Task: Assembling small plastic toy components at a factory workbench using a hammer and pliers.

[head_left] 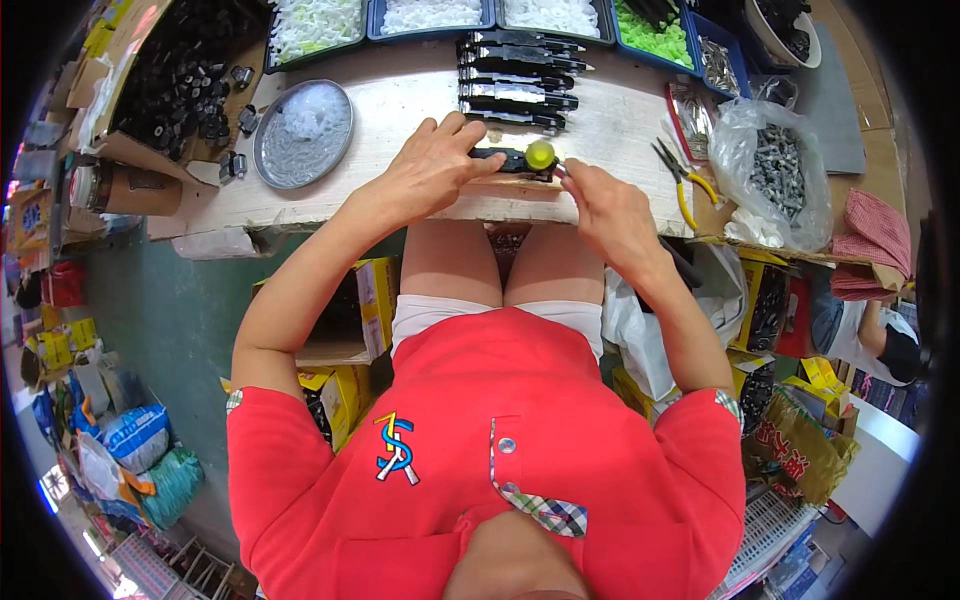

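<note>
My left hand (430,168) presses a narrow black plastic part (490,158) against the front of the white bench, its thumb and fingers closed on one end. Close by on the right, my right hand (607,205) is closed around what looks like a short handle. A round yellow-green head (540,154), seemingly of that same tool, sits over the part's other end. Exactly where the two touch is hidden. Just beyond my hands, several long black assemblies (520,82) with silvery strips lie stacked side by side.
A round metal dish (303,134) with clear material stands left, beside a carton of black parts (180,100). Trays of white pieces (430,14) and green pieces (655,38) line the back. Yellow-handled pliers (685,190) and a plastic bag of grey parts (778,170) lie right.
</note>
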Available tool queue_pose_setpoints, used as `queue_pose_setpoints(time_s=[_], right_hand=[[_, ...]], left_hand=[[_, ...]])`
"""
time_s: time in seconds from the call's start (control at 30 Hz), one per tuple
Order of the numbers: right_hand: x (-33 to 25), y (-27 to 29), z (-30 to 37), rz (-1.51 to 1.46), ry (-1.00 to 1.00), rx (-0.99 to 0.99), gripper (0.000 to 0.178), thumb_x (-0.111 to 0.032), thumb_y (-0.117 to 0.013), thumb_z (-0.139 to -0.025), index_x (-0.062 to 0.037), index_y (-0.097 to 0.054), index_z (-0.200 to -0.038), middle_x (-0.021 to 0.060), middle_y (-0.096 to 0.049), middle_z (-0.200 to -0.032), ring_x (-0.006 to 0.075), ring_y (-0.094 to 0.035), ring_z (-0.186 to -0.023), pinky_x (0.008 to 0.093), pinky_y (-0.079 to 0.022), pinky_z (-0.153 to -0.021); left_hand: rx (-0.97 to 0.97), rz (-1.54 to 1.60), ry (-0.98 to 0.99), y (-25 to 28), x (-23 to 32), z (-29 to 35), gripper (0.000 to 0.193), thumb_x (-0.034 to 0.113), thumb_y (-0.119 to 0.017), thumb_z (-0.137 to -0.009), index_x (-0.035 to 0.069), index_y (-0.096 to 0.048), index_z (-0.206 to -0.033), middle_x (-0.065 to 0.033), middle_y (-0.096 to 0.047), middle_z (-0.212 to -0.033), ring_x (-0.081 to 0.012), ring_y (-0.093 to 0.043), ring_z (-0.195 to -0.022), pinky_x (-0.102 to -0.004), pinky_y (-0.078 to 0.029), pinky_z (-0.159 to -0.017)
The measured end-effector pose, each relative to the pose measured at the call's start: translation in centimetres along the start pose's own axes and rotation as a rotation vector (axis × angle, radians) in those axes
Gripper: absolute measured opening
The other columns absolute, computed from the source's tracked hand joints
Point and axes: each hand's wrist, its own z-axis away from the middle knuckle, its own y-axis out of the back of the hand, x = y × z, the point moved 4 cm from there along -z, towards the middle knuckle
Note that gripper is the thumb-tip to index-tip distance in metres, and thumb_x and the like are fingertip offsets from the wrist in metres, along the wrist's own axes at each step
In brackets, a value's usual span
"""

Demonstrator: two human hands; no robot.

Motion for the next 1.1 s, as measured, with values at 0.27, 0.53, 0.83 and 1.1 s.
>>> queue_pose_setpoints(time_s=[0.27,0.53,0.83,1.1], right_hand=[[-0.8,0.7,-0.7,0.115,-0.017,-0.068,0.014,-0.018,-0.049,-0.086,-0.0057,-0.052,-0.093,0.0148,-0.059,-0.072,0.0332,-0.059,-0.059,0.0436,-0.045,-0.051],[-0.8,-0.9,-0.4,0.206,-0.048,-0.083,0.013,-0.020,-0.048,-0.087,-0.0070,-0.050,-0.087,0.0133,-0.059,-0.067,0.0322,-0.059,-0.055,0.0412,-0.045,-0.047],[0.7,-0.4,-1.2,0.070,-0.004,-0.121,0.017,-0.026,-0.046,-0.090,-0.0093,-0.051,-0.092,0.0148,-0.059,-0.068,0.0353,-0.058,-0.059,0.0446,-0.044,-0.049],[-2.7,-1.4,-2.3,-0.043,0.092,0.033,0.020,-0.012,-0.052,-0.082,-0.0120,-0.054,-0.102,0.0122,-0.060,-0.070,0.0306,-0.059,-0.061,0.0399,-0.044,-0.050]], left_hand=[[-0.008,0.020,-0.017,0.1,-0.1,-0.2,0.045,-0.005,-0.055,-0.067,0.016,-0.063,-0.105,-0.0079,-0.049,-0.089,-0.0247,-0.047,-0.084,-0.0346,-0.041,-0.068],[-0.052,0.000,-0.025,0.6,0.4,-0.6,0.039,-0.001,-0.052,-0.073,0.017,-0.064,-0.105,-0.0094,-0.050,-0.091,-0.0254,-0.047,-0.085,-0.0349,-0.042,-0.068],[0.087,0.362,0.202,-0.2,-2.4,-0.5,0.049,-0.003,-0.060,-0.059,0.008,-0.059,-0.106,-0.0071,-0.056,-0.081,-0.0254,-0.050,-0.081,-0.0356,-0.045,-0.071],[0.214,0.407,0.293,-0.2,-1.7,0.4,0.058,-0.004,-0.057,-0.060,0.008,-0.052,-0.117,-0.0074,-0.060,-0.084,-0.0271,-0.049,-0.078,-0.0373,-0.045,-0.071]])
